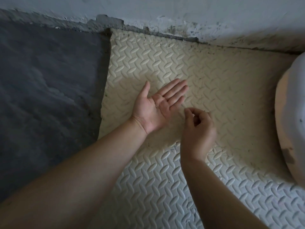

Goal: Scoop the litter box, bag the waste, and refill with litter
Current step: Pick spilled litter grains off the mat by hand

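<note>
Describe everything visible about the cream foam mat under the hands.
The cream foam mat is an embossed tile with a raised diamond-plate pattern, lying flat on the floor. It is soiled with dark specks. Its far edge meets the wall, its left edge meets dark grey flooring, and a whiter matching tile joins its near edge.

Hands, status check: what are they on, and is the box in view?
Left hand open, palm up, empty. Right hand pinched, contents unclear. White tub at right edge, mostly cropped. Foam mat speckled with debris.
</note>
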`<state>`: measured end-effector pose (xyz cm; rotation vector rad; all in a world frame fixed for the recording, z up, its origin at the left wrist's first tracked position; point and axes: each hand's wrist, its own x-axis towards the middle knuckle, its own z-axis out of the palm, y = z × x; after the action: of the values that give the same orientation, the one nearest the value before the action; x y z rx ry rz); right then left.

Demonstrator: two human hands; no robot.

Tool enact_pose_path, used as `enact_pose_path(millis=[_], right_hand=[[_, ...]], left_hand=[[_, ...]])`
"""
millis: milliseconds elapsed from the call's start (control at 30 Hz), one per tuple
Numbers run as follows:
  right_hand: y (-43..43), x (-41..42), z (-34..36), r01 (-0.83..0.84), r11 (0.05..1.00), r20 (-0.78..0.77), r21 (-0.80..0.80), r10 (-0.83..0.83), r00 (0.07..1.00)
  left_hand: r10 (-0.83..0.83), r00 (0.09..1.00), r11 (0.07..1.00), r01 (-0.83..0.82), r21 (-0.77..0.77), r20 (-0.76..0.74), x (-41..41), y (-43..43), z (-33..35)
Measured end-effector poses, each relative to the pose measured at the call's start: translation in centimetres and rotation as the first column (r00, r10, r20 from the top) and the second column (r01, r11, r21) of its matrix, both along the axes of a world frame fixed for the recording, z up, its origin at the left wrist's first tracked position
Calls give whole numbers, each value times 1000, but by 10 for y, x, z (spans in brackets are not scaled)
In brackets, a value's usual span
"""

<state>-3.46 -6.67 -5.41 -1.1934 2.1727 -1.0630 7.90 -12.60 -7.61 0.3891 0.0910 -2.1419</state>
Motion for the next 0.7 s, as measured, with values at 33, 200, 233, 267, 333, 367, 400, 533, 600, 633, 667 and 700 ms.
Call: enact_pose_path(millis=[33,200,233,267,333,367,400,533,600,633,667,700], right_hand=[[3,7,8,-42,998,13,-50,43,999],[20,34,18,-124,986,104,-111,136,985],[21,35,16,-118,987,118,-105,130,984],[22,34,14,-113,988,126,-104,126,984],[23,31,14,-124,986,115,-114,137,984],[24,30,14,-138,983,96,-124,150,984],[26,28,15,-155,979,74,-133,166,983],[31,17,17,-220,962,19,-162,226,974],[33,9,17,-210,961,22,-181,217,976],[33,2,16,-184,967,33,-178,193,981],[32,-5,14,-146,976,42,-161,155,987],[30,-15,12,-101,986,43,-133,108,993]], left_hand=[[0,1000,1000,0,5,-5,-4,1,2],[-16,1000,1000,16,-18,5,-19,3,10],[-19,1000,999,19,-30,-3,-20,3,12],[-24,1000,999,24,-43,-12,-22,3,13],[-39,999,997,38,-66,-15,-23,3,16],[-41,999,997,40,-72,-11,-24,3,16],[-40,999,997,39,-74,-9,-24,3,17],[-25,1000,998,24,-58,-12,-22,-1,19],[-25,1000,999,24,-36,-15,-21,-2,18],[-24,1000,999,24,-28,-16,-21,-3,17],[-24,1000,999,24,-21,-13,-19,-3,16],[-26,1000,1000,25,-17,-16,-18,-2,16]])
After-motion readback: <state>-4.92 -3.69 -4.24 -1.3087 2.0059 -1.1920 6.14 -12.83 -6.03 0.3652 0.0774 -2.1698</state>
